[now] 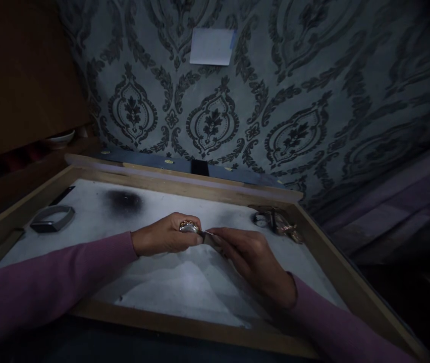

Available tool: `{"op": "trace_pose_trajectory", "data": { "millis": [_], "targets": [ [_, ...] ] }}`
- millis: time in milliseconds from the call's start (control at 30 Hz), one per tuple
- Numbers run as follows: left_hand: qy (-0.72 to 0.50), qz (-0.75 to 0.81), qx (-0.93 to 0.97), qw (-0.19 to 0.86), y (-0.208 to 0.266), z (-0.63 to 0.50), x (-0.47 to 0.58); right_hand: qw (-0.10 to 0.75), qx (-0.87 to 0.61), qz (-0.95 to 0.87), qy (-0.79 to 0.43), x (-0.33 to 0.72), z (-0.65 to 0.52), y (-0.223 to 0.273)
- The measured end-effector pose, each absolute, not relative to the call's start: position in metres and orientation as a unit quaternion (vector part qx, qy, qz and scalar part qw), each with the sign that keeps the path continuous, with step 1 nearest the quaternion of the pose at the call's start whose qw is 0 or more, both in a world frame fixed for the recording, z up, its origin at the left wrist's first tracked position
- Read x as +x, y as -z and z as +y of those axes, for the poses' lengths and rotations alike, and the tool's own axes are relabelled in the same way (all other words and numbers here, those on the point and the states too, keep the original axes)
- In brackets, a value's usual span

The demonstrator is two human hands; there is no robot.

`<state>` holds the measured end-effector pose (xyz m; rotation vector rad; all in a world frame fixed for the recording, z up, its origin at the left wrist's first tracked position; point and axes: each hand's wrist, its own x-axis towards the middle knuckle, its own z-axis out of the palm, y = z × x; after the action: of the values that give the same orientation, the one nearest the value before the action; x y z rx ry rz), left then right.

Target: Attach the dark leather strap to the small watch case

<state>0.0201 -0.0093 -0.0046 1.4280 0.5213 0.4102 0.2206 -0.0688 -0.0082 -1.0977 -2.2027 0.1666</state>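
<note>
Currently left hand (167,235) is closed around one round, metal-rimmed watch (189,228), right hand (255,254) pinching one flat dark strip (210,239) right beside it; strap or tool, can't tell. Watch is above the middle of the white, wood-rimmed tabletop (184,297). One grey rectangular-faced smartwatch (46,226), band looped, lies left; one crumpled coppery bundle (285,227) lies right.

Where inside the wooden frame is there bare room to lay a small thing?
White surface shows bare between the left hand and near rim, and between the dark smudge and brown tangle. Crowded: around that tangle, and leftward around the grey wristband.
</note>
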Motion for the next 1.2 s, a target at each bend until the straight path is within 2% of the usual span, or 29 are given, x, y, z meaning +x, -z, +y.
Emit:
{"op": "trace_pose_trajectory", "data": {
  "millis": [700,1200],
  "targets": [
    [-0.178,0.245,0.638,0.708,0.0041,-0.0108,0.0204,0.294,-0.392,-0.872,-0.004,0.2267,-0.0688,0.0151],
    [-0.155,0.244,0.686,0.668,0.0051,-0.0117,0.0214,0.235,-0.407,-0.882,-0.043,0.2238,-0.0691,0.0122]
  ]
}}
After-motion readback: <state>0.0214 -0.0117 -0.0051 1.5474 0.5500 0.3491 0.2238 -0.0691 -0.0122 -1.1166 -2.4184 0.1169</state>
